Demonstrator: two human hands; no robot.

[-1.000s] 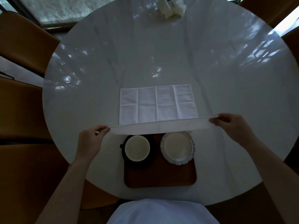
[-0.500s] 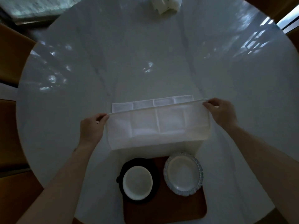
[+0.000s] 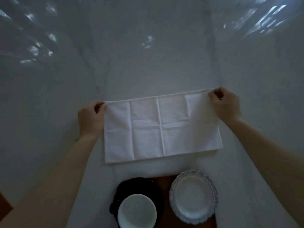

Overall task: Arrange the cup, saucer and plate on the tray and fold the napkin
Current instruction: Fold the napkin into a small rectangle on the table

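Napkin [image 3: 162, 127] lies doubled over on the pale tabletop [image 3: 148, 63], just beyond the tray [image 3: 166, 193], in the head view. The left hand [image 3: 91, 119] pinches its far left corner and the right hand [image 3: 226, 103] pinches the far right one, fingers [image 3: 213, 94] clamped on the cloth edge. It looks thin, soft and light, with creases that should guide further folds; corners seem the best hold, since the middle would sag. Cup [image 3: 136, 211] on dark saucer [image 3: 139, 186] and plate [image 3: 193, 196] sit on the tray, likely breakable.
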